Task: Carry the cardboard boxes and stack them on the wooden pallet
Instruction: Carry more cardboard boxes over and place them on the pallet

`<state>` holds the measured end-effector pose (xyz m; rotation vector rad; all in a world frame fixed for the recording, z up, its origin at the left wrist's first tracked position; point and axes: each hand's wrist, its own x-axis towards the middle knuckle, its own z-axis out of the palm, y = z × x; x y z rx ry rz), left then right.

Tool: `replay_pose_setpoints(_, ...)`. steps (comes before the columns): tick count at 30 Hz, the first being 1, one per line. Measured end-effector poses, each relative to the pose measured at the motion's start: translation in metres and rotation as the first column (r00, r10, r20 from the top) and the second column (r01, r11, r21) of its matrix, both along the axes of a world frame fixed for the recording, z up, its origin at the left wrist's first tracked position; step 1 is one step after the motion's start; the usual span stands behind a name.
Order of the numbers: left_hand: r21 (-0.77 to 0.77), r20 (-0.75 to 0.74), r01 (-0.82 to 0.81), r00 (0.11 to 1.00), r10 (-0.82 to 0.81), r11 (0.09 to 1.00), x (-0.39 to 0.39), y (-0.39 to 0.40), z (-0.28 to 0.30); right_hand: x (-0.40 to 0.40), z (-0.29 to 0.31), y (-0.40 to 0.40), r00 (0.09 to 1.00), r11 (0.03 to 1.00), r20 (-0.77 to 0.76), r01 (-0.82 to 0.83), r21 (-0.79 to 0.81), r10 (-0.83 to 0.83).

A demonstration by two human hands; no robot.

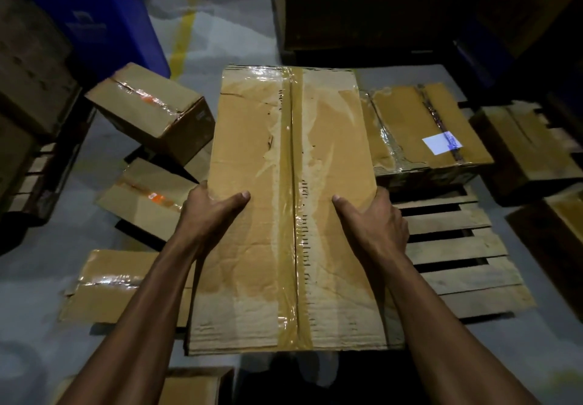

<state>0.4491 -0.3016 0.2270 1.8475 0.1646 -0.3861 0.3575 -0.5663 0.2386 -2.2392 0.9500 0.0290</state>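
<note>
Both thumbs lie flat on top of a long taped cardboard box (293,209), the left thumb (235,199) and right thumb (342,202) pointing toward each other; the other fingers of each hand curl over the box's side edges and are hidden below, so the left hand (209,212) clamps its 9 o'clock edge and the right hand (375,218) its 3 o'clock edge. Two bare forearms run back to 6 o'clock and are cut off by the bottom of the frame. The box fills the centre, its long axis running from 6 to 12 o'clock, with a strip of brown tape along that line; print beside the tape is too blurred to read. What lies under the box is hidden. At 3 o'clock, slats of a wooden pallet (457,246) show, and a taped box with a white label (422,130) rests on it at 2 o'clock. Darker boxes at the right edge are dim and partly cut off. At 10 o'clock a smaller box (151,108) sits tilted atop another box (142,196); a flatter one (116,288) lies at 8 o'clock on the grey floor (38,278). A blue bin (94,13) stands at 11 o'clock beside a yellow floor line (183,38).
</note>
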Motion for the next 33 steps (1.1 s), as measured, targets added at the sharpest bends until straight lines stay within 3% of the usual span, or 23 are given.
replay_pose_setpoints(12,0.025,-0.006,-0.064,0.998,0.064,0.998,0.070,-0.134,-0.014,0.086,-0.009,-0.130,0.999,0.999,-0.015,-0.034,0.033,0.035)
replay_pose_setpoints(19,0.025,-0.053,-0.106,0.993,0.107,0.994,0.105,-0.217,0.048,0.128,0.048,-0.206,0.997,0.997,-0.071,-0.038,0.061,0.042)
replay_pose_setpoints(25,0.044,-0.054,-0.156,0.986,0.159,0.987,0.122,-0.239,0.084,0.153,0.087,-0.233,0.995,0.996,-0.058,-0.075,0.042,0.078)
replay_pose_setpoints(33,0.066,-0.083,-0.206,0.974,0.211,0.976,0.159,-0.231,0.078,0.204,0.089,-0.230,0.989,0.991,-0.073,-0.126,0.053,0.130)
